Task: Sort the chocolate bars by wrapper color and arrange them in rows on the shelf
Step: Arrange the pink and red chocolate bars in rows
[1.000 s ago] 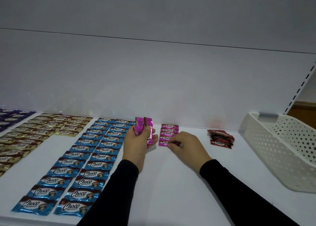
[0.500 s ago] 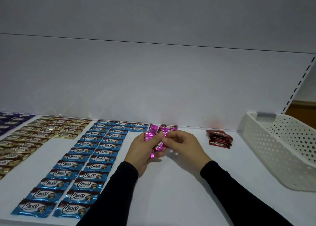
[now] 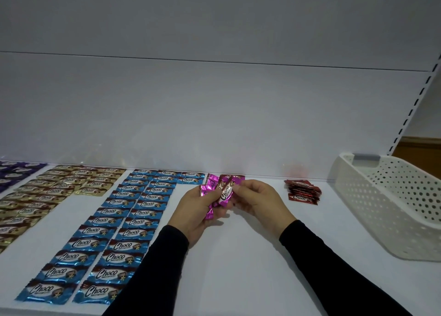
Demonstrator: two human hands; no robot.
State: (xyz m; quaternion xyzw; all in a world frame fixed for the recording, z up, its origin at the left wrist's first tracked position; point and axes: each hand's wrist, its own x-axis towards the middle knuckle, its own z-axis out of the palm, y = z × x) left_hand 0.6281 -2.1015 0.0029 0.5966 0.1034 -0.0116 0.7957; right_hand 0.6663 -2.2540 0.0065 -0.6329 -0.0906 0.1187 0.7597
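The left hand (image 3: 194, 209) grips a fan of pink bars (image 3: 210, 188) above the shelf (image 3: 238, 256), just right of the blue rows (image 3: 124, 220); the right hand (image 3: 256, 200) pinches one pink bar (image 3: 225, 192) from the fan. Good practice, judged from the layout: draw out a single bar, turn it label up, and lay it parallel to the blue rows, well left of the red pile (image 3: 301, 191).

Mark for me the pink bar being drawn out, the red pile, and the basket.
pink bar (image 3: 225, 192), head view, on its white Choco label.
red pile (image 3: 301, 191), head view, middle of the stack.
basket (image 3: 381, 196), head view, on its perforated side wall.
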